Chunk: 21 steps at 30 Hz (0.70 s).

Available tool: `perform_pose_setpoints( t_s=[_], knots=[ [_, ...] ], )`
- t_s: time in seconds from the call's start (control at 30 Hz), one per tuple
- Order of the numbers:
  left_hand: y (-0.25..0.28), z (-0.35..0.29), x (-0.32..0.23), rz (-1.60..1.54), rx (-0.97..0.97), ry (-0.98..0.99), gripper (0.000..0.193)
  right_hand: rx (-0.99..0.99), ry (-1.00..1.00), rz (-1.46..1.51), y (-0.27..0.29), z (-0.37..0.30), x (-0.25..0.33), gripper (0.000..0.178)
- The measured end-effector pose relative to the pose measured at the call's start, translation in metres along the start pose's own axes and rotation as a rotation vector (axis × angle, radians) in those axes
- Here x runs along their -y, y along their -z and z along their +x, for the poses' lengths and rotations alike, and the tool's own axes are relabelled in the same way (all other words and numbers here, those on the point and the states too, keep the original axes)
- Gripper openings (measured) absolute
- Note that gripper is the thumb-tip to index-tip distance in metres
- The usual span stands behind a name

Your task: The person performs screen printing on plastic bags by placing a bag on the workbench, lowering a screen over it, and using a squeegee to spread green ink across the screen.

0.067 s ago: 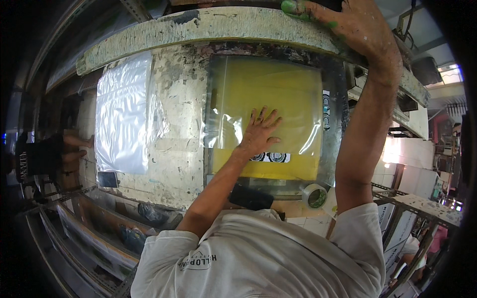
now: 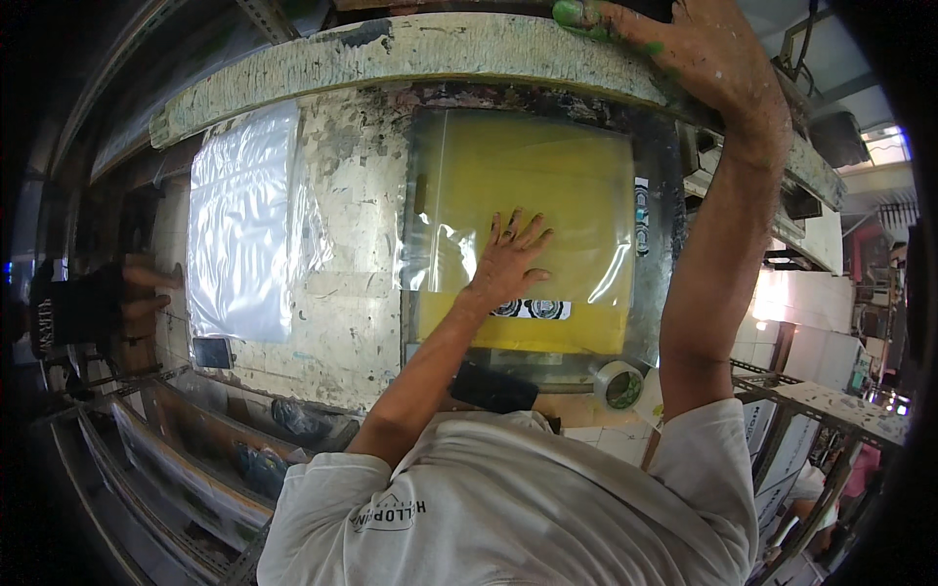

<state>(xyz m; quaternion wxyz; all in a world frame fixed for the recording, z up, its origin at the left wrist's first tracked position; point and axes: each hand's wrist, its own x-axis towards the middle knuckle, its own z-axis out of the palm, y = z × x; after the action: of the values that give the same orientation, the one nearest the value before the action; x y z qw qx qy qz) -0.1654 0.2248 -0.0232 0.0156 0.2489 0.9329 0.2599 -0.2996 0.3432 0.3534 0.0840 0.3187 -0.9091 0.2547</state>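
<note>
My left hand (image 2: 506, 262) lies flat, fingers spread, on a yellow sheet (image 2: 576, 186) covered by clear plastic film. Just below its palm is a white strip (image 2: 549, 310) with round black printed designs, partly covered by the hand. My right hand (image 2: 718, 59), raised at the top right, grips the long pale, paint-crusted frame bar (image 2: 440, 54). Its thumb, smeared with green paint, lies along the bar, while most of the fingers are cut off by the picture's upper edge.
A stack of clear plastic sheets (image 2: 239, 234) lies on the paint-worn tabletop (image 2: 347, 195), left of the yellow sheet. By the near edge are a tape roll (image 2: 618, 385) and a dark flat object (image 2: 493, 388). Another person (image 2: 83, 308) is at far left; metal racks (image 2: 176, 459) stand lower left.
</note>
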Motion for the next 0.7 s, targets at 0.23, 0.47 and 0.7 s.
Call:
perform_pose_setpoints(
  t_s=[0.23,0.47,0.7],
  knots=[
    [0.006,-0.010,0.007,-0.028,-0.027,0.029,0.075,-0.045,-0.036,-0.076,0.000,-0.006,0.018,0.044],
    [0.013,-0.019,0.011,-0.002,0.041,0.088,0.080,-0.092,-0.011,-0.148,0.001,-0.011,0.030,0.047],
    [0.017,-0.018,0.007,-0.024,-0.008,0.082,0.088,-0.101,-0.030,-0.141,-0.002,-0.011,0.029,0.048]
  ],
)
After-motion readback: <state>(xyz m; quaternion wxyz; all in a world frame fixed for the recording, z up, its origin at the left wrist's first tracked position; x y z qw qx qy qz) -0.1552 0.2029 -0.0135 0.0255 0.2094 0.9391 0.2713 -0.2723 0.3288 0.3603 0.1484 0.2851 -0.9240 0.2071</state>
